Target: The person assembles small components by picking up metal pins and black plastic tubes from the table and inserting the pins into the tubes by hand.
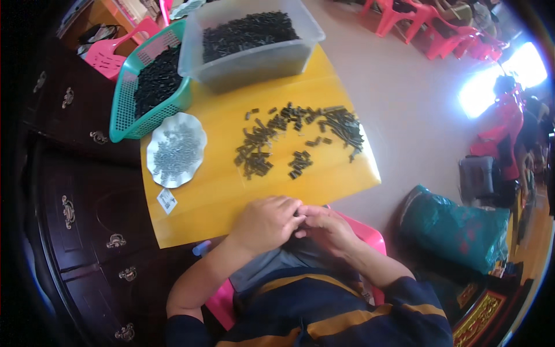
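Observation:
My left hand (267, 222) and my right hand (327, 228) meet at the near edge of the yellow tabletop (219, 214), above my lap. Their fingertips are pinched together around a small dark piece (298, 214), mostly covered by the fingers. Beyond them lie loose short dark tube-like pieces (257, 139) in a curved heap, with a smaller cluster (300, 164) nearer to me. Longer dark pieces (344, 128) are bunched at the right. On the left, a white scalloped plate (152, 157) holds many tiny shiny clear or silvery bits (176, 151).
A translucent plastic tub (254, 66) and a green mesh basket (153, 125), both full of dark pieces, stand at the far side. Dark drawers (87, 220) flank the left. A green sack (457, 228) rests right, with pink chairs (399, 20) beyond. A small white label (167, 200) lies near the plate.

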Demonstrator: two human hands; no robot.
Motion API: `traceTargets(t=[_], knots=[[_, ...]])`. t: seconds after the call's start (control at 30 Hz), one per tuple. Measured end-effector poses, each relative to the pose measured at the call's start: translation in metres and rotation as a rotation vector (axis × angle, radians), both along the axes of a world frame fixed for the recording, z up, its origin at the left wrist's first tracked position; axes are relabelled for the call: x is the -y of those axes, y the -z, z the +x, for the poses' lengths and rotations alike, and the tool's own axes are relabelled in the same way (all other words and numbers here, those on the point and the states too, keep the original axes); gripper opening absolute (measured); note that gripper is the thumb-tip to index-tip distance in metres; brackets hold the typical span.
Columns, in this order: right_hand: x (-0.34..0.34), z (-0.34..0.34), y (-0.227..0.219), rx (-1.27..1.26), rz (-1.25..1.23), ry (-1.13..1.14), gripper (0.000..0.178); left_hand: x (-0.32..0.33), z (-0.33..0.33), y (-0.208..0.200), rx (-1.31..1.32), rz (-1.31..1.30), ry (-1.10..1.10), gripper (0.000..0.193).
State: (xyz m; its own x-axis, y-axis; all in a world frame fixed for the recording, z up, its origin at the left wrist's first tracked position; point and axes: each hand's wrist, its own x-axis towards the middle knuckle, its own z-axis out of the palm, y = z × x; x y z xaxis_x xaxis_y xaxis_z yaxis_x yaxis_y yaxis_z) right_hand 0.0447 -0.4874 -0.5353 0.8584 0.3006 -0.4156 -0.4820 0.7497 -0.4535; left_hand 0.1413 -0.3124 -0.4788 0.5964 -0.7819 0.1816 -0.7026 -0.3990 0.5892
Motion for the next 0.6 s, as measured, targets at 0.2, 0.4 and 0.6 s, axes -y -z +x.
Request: traceTargets(t=[0.2, 0.4, 0.6], knots=[[0.002, 0.010, -0.028, 0.140, -0.109, -0.147, 0.044, -0.020, 0.016, -0.018, -0.097, -0.071, -0.148, 0.026], [0.012, 0.017, -0.093, 0.266, -0.071, -0.363, 0.030, -0.073, 0.070, -0.063, -0.182, 0.039, -0.493, 0.029], [-0.021, 0.078, -0.198, 0.744, 0.227, -0.501, 0.022, -0.093, 0.065, -0.055, -0.244, 0.033, -0.491, 0.028]])
